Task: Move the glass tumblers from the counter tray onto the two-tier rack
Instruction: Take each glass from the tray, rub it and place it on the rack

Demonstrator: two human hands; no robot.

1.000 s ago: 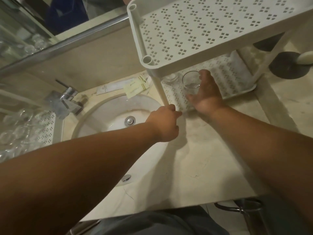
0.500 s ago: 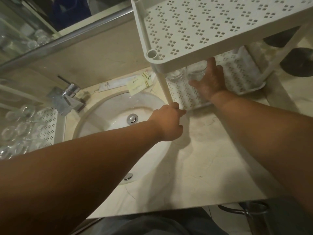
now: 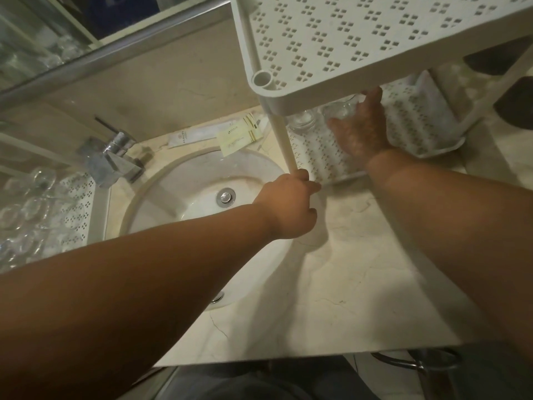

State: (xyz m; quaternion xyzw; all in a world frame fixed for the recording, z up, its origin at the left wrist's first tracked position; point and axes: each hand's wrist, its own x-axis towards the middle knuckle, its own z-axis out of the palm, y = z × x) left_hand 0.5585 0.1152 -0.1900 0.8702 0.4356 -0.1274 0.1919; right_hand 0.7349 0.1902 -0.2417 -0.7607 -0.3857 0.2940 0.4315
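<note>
A white perforated two-tier rack [image 3: 346,39] stands on the counter right of the sink. My right hand [image 3: 360,128] reaches under the top tier and grips a clear glass tumbler [image 3: 339,111] on the lower shelf [image 3: 317,157]. Another tumbler [image 3: 301,122] stands just left of it at the back, beside the rack's front-left post [image 3: 284,145]. My left hand [image 3: 288,203] holds the foot of that post with curled fingers. At the far left, a white perforated tray [image 3: 78,203] carries several clear tumblers [image 3: 26,203].
A round white sink [image 3: 187,203] with a chrome tap [image 3: 112,157] lies between tray and rack. Paper sachets [image 3: 239,134] lie behind the sink. The marble counter [image 3: 346,269] runs to its front edge near me. A dark round object [image 3: 516,105] sits at far right.
My right hand has pushed the tumbler further back under the top tier, next to the other tumbler. My left hand stays at the post's foot. The camera has shifted slightly.
</note>
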